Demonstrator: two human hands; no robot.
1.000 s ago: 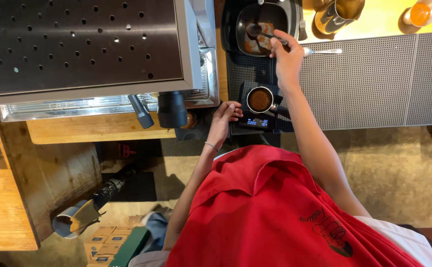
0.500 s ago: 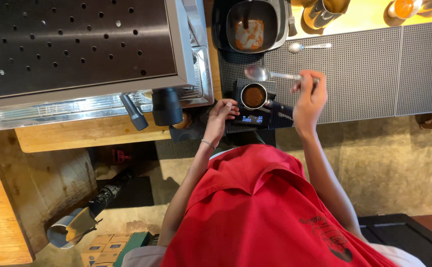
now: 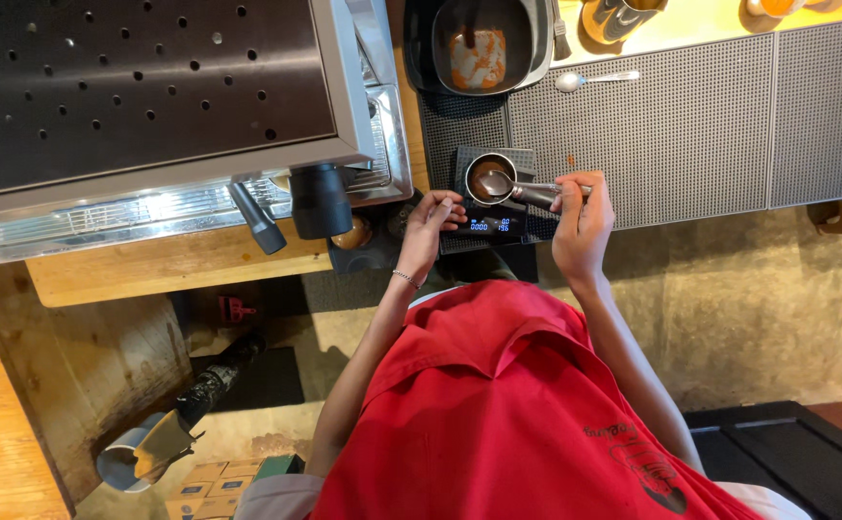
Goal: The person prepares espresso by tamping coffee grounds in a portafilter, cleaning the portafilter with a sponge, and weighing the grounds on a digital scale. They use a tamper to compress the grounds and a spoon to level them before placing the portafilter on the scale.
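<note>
Grey ribbed counter mat (image 3: 690, 144) under a small scale (image 3: 493, 223): your right hand (image 3: 582, 226), fingers clamped on a spoon (image 3: 527, 190), holds it level, handle right, bowl over the metal cup (image 3: 490, 178) on the scale; left hand (image 3: 435, 217) touches the scale's left edge, fingers loosely curled.

Seen from above, my right hand (image 3: 582, 223) holds a spoon (image 3: 522, 189) with its bowl over the small metal cup (image 3: 486, 177) standing on the black scale (image 3: 493, 223). My left hand (image 3: 433, 214) rests at the scale's left edge, beside the espresso machine (image 3: 151, 106).
</note>
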